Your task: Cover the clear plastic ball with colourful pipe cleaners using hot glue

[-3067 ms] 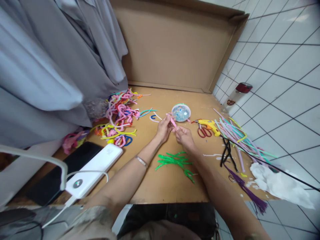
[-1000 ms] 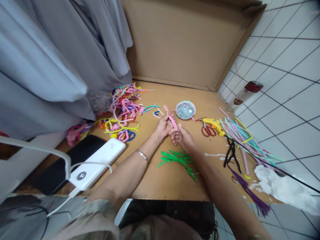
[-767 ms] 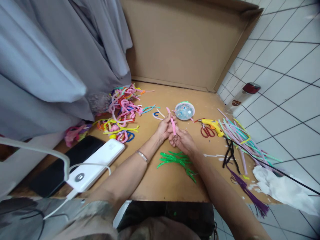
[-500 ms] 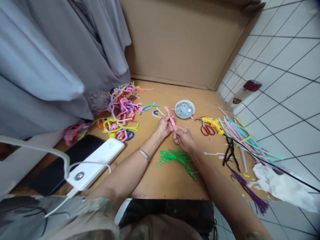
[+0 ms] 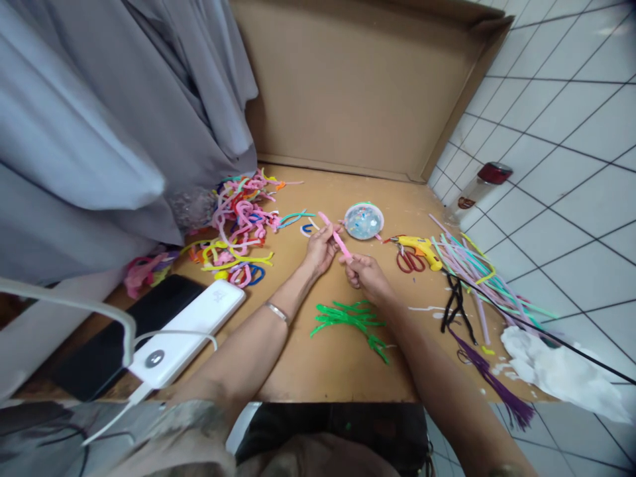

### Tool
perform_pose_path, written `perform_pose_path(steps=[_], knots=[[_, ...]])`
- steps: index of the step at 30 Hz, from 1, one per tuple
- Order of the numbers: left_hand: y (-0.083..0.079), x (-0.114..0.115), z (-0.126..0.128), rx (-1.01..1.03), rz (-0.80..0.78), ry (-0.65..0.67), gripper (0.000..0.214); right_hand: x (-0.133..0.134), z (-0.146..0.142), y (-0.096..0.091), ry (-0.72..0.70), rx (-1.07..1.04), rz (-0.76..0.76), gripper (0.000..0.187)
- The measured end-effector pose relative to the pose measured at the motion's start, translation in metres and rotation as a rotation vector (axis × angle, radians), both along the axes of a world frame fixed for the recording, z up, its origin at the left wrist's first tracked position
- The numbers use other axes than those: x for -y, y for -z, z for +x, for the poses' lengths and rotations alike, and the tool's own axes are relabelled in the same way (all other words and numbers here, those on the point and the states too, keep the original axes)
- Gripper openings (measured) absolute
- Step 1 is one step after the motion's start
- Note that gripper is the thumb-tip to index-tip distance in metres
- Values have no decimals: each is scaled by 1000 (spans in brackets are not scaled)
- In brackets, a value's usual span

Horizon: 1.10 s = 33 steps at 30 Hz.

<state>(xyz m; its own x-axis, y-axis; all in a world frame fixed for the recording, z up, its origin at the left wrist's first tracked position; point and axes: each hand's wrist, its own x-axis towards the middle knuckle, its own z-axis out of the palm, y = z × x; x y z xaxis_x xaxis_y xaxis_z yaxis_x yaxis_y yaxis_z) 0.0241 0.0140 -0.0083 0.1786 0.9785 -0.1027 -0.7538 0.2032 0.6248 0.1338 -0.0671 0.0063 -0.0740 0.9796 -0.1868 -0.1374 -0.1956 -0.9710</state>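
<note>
Both hands hold one pink pipe cleaner [image 5: 342,245] above the middle of the table. My left hand [image 5: 322,250] pinches it partway along, and its far end sticks out beyond the fingers. My right hand [image 5: 365,273] is closed on the near end, lower and to the right. Just behind the hands sits a round clear container [image 5: 364,220] with small coloured bits inside and a pale rim. Below the hands lies a bunch of green pipe cleaners [image 5: 348,317], partly beside my right forearm.
A tangled heap of coloured pipe cleaners [image 5: 243,218] lies left, near a white power bank [image 5: 191,334] and a black phone [image 5: 169,298]. On the right are a yellow glue gun [image 5: 420,248], red-handled scissors [image 5: 410,261], straight pipe cleaners [image 5: 467,265], a purple tassel [image 5: 497,384] and white tissue [image 5: 551,364].
The hands have drawn slightly apart along the pink pipe cleaner, so more of it shows between them. The whole view has shifted a little. Items on the table lie as before.
</note>
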Motion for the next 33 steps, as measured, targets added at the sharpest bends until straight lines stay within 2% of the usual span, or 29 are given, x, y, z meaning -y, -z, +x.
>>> perform_pose_path(steps=[5,8,16,20,23,26,28,33], knots=[[-1,-4,-2,-1,61,-28,7,-5,21,-9,-8,24,-48,23],[-2,-6,-4,6,48,-63,9,-7,31,-13,-25,8,-29,24],[-5,-11,-11,54,62,-167,9,-13,43,-7,20,91,-15,36],[-4,-12,-11,53,46,-190,10,-12,39,-4,86,336,132,40],[-2,-14,-10,56,39,-197,13,-9,35,-4,139,693,311,30],[-2,-16,-10,73,14,-212,15,-4,29,-6,173,960,392,24],[-2,-17,-10,94,-15,-216,17,-2,25,-6,157,954,397,25],[-5,-19,-13,128,-89,-186,18,1,17,-4,108,776,364,27]])
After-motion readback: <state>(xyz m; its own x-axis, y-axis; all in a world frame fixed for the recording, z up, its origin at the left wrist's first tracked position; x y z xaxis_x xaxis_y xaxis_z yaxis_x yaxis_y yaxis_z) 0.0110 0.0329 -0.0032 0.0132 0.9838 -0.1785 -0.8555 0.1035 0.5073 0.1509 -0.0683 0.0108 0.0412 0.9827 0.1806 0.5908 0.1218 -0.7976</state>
